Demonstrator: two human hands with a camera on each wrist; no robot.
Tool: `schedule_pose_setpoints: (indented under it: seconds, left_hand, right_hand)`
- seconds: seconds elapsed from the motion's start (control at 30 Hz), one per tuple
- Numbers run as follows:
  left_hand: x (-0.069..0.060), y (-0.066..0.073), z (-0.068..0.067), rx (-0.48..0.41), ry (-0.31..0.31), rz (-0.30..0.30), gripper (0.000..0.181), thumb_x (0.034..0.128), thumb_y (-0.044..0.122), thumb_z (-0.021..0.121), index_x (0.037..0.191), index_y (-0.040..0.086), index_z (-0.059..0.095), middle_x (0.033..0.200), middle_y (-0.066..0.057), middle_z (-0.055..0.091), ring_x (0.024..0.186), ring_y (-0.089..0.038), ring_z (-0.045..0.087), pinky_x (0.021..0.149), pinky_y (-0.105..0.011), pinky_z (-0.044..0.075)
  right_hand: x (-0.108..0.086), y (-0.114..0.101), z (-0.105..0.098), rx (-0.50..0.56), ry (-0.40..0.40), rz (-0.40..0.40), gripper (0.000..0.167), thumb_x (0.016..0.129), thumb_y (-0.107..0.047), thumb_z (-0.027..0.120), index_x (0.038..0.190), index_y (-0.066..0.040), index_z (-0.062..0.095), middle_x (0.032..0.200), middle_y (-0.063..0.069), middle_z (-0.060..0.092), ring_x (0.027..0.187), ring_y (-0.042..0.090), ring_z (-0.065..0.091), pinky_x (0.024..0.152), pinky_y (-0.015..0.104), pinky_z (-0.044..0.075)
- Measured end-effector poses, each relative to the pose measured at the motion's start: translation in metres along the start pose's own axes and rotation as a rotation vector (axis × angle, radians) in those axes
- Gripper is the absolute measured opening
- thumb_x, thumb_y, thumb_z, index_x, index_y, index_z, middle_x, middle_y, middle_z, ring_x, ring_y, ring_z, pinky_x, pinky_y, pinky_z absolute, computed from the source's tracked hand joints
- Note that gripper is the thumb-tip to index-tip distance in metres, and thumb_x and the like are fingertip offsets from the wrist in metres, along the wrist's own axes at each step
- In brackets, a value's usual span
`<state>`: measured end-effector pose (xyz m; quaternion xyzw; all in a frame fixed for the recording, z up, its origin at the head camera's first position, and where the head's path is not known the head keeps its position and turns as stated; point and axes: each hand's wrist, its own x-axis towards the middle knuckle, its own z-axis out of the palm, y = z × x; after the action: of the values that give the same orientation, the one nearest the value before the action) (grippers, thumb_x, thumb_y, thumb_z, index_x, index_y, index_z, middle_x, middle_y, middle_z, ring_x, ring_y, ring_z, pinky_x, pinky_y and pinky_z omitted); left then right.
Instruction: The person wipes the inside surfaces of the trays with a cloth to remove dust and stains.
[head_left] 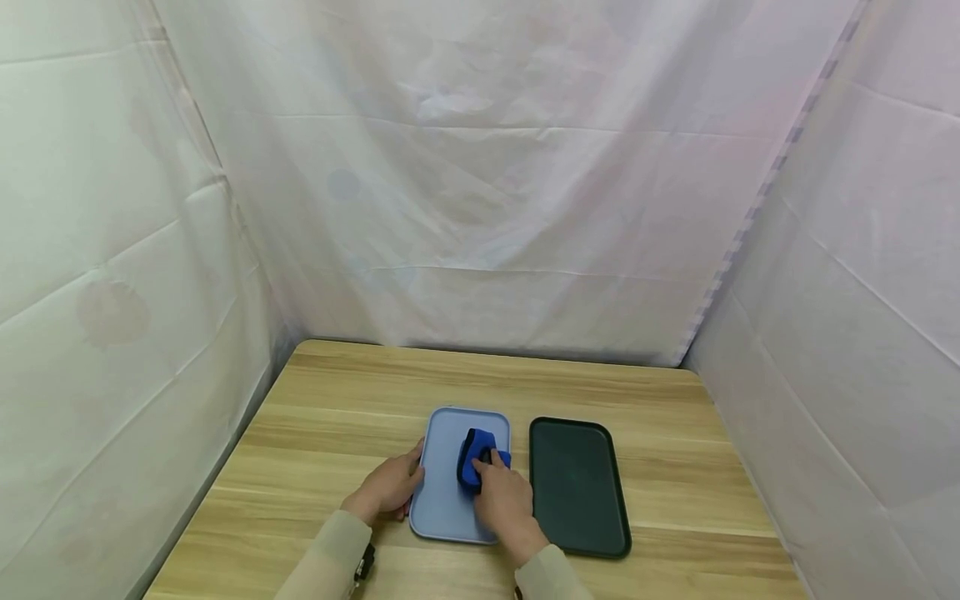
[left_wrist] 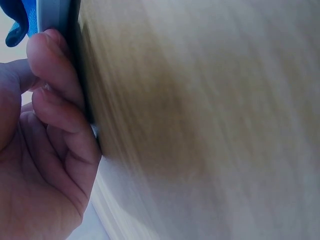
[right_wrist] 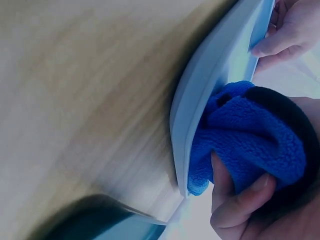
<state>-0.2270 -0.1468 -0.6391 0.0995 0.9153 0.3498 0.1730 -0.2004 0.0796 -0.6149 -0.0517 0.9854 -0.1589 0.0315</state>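
Note:
A light blue rectangular tray (head_left: 441, 500) lies on the wooden table in the head view. My left hand (head_left: 387, 485) grips its left edge, thumb on the rim and fingers along the outer side. Bunched in my right hand (head_left: 507, 500) is a fuzzy blue cloth (head_left: 483, 440) with a black border, pressed against the tray's surface towards its right side. Up close in the right wrist view, the folded cloth (right_wrist: 250, 135) reaches the tray's rim, with fingers curled into it. The tray's underside is hidden.
A dark green tray (head_left: 577, 483) lies just right of the light blue one, a narrow gap between them. The wood-grain table (head_left: 337, 400) extends around both. Pale fabric sheets (head_left: 480, 208) hang behind and on both sides.

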Motion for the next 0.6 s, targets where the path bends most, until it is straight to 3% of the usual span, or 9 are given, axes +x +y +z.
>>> schedule_pose_setpoints:
  seconds: [0.2,0.6]
  left_hand:
    - [0.001,-0.001,0.000,-0.004,-0.006,0.004,0.062,0.1094,0.026,0.043,0.164,0.003,0.023,0.049,0.000,0.057,0.033,-0.009,0.050,0.039,-0.030,0.044]
    - [0.001,-0.002,0.000,0.000,-0.010,0.020,0.062,0.1097,0.024,0.043,0.165,0.004,0.022,0.049,0.001,0.057,0.033,-0.010,0.052,0.040,-0.030,0.045]
  right_hand:
    - [0.010,0.001,-0.003,0.001,-0.009,0.009,0.055,0.081,-0.009,0.081,0.133,-0.025,0.073,0.149,0.018,0.059,0.087,0.042,0.074,0.048,0.042,0.049]
    - [0.025,0.002,-0.006,-0.003,-0.045,0.035,0.057,0.085,-0.009,0.077,0.137,-0.030,0.069,0.154,0.014,0.055,0.092,0.036,0.075,0.039,0.034,0.039]
